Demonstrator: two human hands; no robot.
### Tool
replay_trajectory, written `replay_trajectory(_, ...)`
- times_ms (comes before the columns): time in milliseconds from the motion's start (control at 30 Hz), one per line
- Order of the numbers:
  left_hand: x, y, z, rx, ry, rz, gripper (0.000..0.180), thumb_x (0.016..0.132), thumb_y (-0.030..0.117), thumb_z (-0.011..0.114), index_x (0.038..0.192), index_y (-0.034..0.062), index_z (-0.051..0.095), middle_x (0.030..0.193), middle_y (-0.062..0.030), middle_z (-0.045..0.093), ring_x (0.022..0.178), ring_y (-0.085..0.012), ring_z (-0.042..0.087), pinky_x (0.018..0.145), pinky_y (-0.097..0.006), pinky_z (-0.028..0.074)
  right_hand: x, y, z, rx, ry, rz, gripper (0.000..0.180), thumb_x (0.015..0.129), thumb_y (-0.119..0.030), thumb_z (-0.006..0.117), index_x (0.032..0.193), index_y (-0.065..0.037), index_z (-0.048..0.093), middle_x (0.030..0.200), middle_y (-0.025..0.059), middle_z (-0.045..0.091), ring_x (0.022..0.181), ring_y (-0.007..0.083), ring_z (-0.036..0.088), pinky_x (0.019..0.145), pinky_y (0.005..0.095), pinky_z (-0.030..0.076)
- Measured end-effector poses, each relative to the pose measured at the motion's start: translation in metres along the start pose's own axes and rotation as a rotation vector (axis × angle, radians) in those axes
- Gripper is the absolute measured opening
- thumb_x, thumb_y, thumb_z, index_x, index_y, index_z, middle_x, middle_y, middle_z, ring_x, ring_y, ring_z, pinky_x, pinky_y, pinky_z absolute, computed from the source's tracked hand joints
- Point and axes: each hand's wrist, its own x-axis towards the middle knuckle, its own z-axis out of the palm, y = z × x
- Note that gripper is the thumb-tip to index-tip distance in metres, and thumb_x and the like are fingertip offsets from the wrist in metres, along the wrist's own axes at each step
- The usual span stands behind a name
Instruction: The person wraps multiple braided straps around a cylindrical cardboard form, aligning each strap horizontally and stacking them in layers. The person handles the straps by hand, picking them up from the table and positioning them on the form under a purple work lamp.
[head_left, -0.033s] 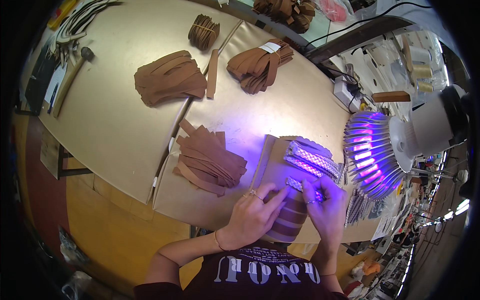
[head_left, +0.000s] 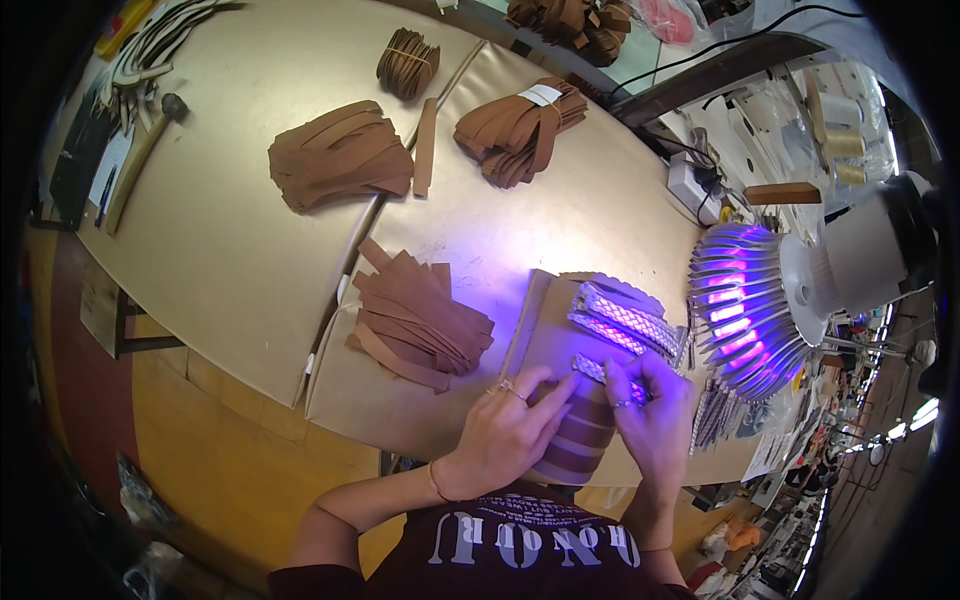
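Observation:
Under the violet light lies a short braided strap (head_left: 588, 368) across a tan board covered with brown strips (head_left: 575, 440). My left hand (head_left: 508, 425) has its thumb and index finger closed at the strap's left end. My right hand (head_left: 655, 415) pinches the same strap farther right, its fingers hiding part of it. Just beyond my hands, a pair of longer braided straps (head_left: 625, 318) rests on the board. Left of the board is a loose pile of brown strips (head_left: 425, 320).
A finned lamp (head_left: 745, 310) glows violet close to my right hand. Farther back lie brown strip bundles (head_left: 340, 155), a banded bundle (head_left: 520, 130) and a small roll (head_left: 408, 65). A hammer (head_left: 145, 165) lies at the left edge. More braided straps (head_left: 715, 410) hang at the right.

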Motion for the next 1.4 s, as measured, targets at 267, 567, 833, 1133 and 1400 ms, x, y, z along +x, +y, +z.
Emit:
replay_trajectory(267, 0.002, 0.000, 0.001, 0.021, 0.015, 0.012, 0.036, 0.084, 0.012, 0.071, 0.120, 0.0077, 0.067, 0.106, -0.0090, 0.058, 0.076, -0.0226, 0.062, 0.068, -0.035, 0.052, 0.002, -0.001, 0.001, 0.010, -0.003, 0.015, 0.028, 0.089, -0.017, 0.072, 0.072, 0.002, 0.059, 0.056, 0.0015, 0.054, 0.056, 0.0043, 0.044, 0.049, 0.0258, 0.037)
replay_trajectory(567, 0.009, -0.001, 0.002, -0.108, 0.064, -0.056, 0.039, 0.088, 0.013, 0.069, 0.126, 0.0083, 0.063, 0.106, -0.0120, 0.058, 0.079, -0.0275, 0.063, 0.071, -0.038, 0.052, 0.006, 0.005, 0.005, -0.035, 0.033, -0.052, 0.027, 0.088, -0.017, 0.072, 0.073, 0.002, 0.061, 0.056, 0.0043, 0.056, 0.055, 0.0060, 0.047, 0.050, 0.0274, 0.039)
replay_trajectory(833, 0.014, -0.001, 0.001, -0.035, -0.024, -0.041, 0.042, 0.091, 0.017, 0.065, 0.132, 0.0116, 0.061, 0.107, -0.0131, 0.057, 0.077, -0.0273, 0.061, 0.069, -0.038, 0.052, 0.000, 0.015, -0.005, -0.084, 0.064, -0.155, 0.027, 0.085, -0.024, 0.077, 0.079, 0.000, 0.066, 0.060, 0.0056, 0.062, 0.055, 0.0123, 0.057, 0.056, 0.0315, 0.045)
replay_trajectory(1133, 0.018, 0.005, -0.003, 0.078, -0.047, -0.013, 0.037, 0.089, 0.016, 0.068, 0.125, 0.0078, 0.065, 0.105, -0.0138, 0.059, 0.076, -0.0254, 0.062, 0.066, -0.037, 0.051, -0.004, 0.049, -0.053, 0.141, -0.115, 0.156, 0.033, 0.086, -0.034, 0.075, 0.081, -0.002, 0.069, 0.062, 0.0116, 0.061, 0.055, 0.0237, 0.057, 0.054, 0.0354, 0.044)
replay_trajectory(1400, 0.022, 0.016, -0.006, 0.153, -0.078, -0.029, 0.035, 0.092, 0.013, 0.066, 0.126, 0.0055, 0.065, 0.106, -0.0156, 0.059, 0.082, -0.0280, 0.063, 0.072, -0.037, 0.051, -0.001, 0.073, -0.038, 0.230, -0.136, 0.153, 0.035, 0.087, -0.035, 0.074, 0.081, -0.001, 0.069, 0.062, 0.0098, 0.060, 0.054, 0.0173, 0.054, 0.054, 0.0327, 0.043)
